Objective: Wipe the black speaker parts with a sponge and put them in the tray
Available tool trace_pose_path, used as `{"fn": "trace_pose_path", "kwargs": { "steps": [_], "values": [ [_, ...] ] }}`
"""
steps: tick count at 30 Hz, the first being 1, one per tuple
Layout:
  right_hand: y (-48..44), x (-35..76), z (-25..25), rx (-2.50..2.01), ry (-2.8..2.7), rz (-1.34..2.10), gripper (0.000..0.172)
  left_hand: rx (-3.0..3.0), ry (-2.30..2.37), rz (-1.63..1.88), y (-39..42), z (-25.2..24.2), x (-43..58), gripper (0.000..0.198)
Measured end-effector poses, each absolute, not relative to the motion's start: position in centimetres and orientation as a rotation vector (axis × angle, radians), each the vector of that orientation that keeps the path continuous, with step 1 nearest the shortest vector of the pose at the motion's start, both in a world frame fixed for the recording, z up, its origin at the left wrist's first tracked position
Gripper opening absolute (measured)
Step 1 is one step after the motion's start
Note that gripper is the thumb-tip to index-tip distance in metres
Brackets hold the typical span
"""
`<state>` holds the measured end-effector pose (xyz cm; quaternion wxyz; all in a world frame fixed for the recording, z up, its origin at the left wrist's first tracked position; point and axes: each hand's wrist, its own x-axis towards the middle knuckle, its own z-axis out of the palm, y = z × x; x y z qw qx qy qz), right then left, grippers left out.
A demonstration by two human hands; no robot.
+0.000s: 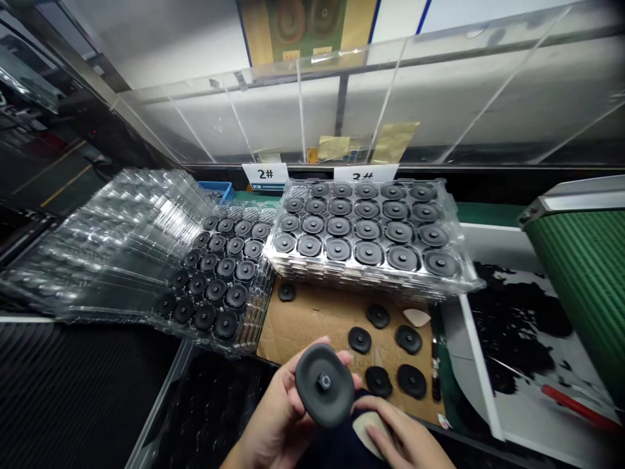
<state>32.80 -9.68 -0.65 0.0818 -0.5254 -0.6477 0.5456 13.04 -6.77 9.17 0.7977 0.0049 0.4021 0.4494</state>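
A black rounded rubber disc (317, 398) with a raised hub at its centre is held up in my left hand (274, 409), fingers wrapped round its edge. Just right of it, my right hand (407, 438) grips a cream-coloured pad (367, 431), thumb and fingers closed on it. Pad and disc appear apart. Beyond my hands lies a brown cardboard sheet (312, 319), with several similar loose discs, among them one disc (411, 380) near its right edge. A small off-white piece (416, 317) also rests on the cardboard.
Clear plastic trays (342, 270) filled with black discs are stacked behind the cardboard. To the left, another disc-filled tray (256, 312) adjoins leaning clear trays (107, 241). On the right, a white bin (481, 365) holds black scraps and a red-handled tool (576, 404), beside a green belt (581, 273).
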Motion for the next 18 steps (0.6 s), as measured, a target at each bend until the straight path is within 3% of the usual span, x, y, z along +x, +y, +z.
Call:
{"fn": "trace_pose_path", "kwargs": {
  "steps": [8,13,15,18],
  "values": [
    [-7.8,33.0,0.5,-1.56,-1.638,1.525,0.029,0.089,0.791,0.993,-7.2,8.5,13.0,0.059],
    [-6.1,31.9,4.2,-1.573,-1.368,1.36,0.027,0.087,0.813,0.996,-7.1,8.2,13.3,0.058],
    [-5.2,30.7,6.2,-1.434,-1.47,1.194,0.022,0.072,0.834,1.008,-7.1,8.2,13.6,0.061],
    [-4.2,28.7,8.6,-1.048,-1.751,0.895,0.03,0.077,0.903,1.022,-7.1,8.0,13.7,0.062]
  ]
}}
